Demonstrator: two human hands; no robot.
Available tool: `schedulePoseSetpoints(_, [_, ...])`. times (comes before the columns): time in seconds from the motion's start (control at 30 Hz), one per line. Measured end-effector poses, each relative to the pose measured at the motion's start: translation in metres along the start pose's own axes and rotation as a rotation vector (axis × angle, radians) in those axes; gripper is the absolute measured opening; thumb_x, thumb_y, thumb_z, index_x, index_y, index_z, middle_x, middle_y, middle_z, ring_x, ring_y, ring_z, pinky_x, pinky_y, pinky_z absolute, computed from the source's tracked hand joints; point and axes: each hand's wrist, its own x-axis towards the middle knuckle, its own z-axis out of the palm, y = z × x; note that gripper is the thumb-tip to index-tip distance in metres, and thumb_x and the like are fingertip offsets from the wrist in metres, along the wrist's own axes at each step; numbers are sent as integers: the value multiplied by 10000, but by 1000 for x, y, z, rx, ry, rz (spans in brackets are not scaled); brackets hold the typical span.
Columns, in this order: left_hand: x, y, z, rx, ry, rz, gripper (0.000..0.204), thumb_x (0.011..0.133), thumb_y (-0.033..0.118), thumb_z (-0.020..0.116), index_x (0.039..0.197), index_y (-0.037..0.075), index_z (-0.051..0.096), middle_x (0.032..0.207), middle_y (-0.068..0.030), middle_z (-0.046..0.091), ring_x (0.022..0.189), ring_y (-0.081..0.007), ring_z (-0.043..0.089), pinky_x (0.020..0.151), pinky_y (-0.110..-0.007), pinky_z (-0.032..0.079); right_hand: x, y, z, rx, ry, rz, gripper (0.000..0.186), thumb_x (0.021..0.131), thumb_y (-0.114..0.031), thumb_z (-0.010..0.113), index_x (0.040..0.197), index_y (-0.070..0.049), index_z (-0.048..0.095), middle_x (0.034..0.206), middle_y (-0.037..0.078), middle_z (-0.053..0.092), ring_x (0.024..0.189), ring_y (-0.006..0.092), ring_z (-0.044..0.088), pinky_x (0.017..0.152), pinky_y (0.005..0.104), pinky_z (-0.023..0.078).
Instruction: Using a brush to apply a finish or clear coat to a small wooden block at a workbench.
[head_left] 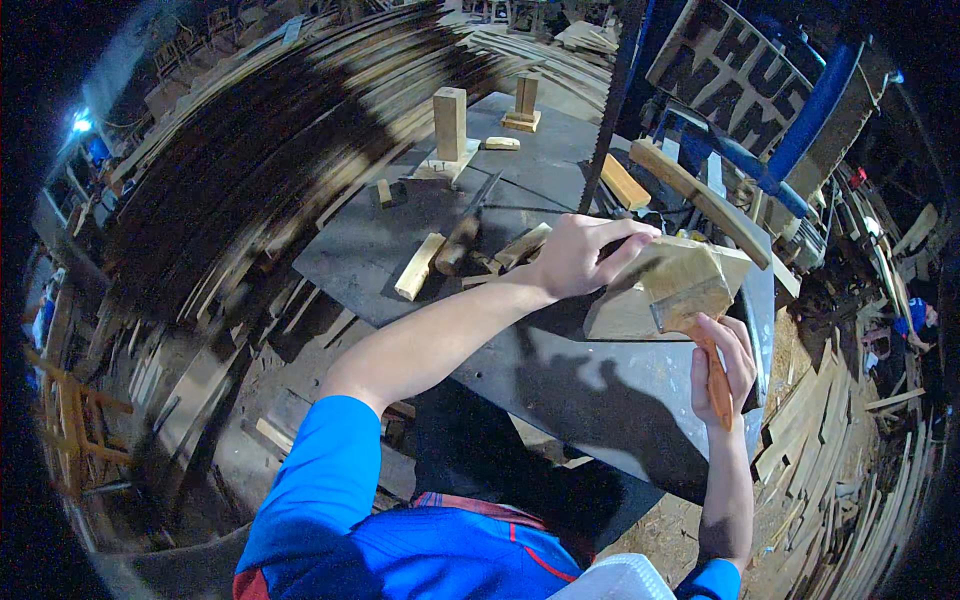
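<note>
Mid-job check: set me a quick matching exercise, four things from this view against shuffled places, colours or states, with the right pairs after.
Things:
1. Brush
2. Tall wooden post
3. Saw blade
4. Left sleeve

Places, colours, states:
a. Bright blue
b. Standing upright on a flat base
c. Held in the right grip
d. Dark, with a toothed edge

Right pairs: 1-c, 2-b, 3-d, 4-a
</note>
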Motion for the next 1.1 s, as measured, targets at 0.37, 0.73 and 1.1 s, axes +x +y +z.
schedulePoseSetpoints(0.37, [3,4,-6,9,-94,-41,177,974,196,624,1072,94,732,950,-132,757,834,-272,752,713,-355,609,-17,33,-11,-22,209,396,226,1005,-142,560,1153,0,655,800,98,690,784,165,656,723,307,514])
schedulePoseSetpoints(0.73, [-2,-4,-6,29,-82,-90,198,987,205,601,1050,76,736,927,-138,754,804,-279,749,686,-351,598,-18,16,2,151,-107,312,150,911,-120,618,951,13,674,822,148,727,681,213,704,642,308,528])
schedulePoseSetpoints(1.1, [2,2,-6,26,-91,-61,198,988,204,601,1052,77,739,945,-136,754,820,-281,748,703,-353,598,-14,28,3,144,257,487,260,1023,-144,573,1200,39,629,1056,136,707,932,172,684,861,303,528])
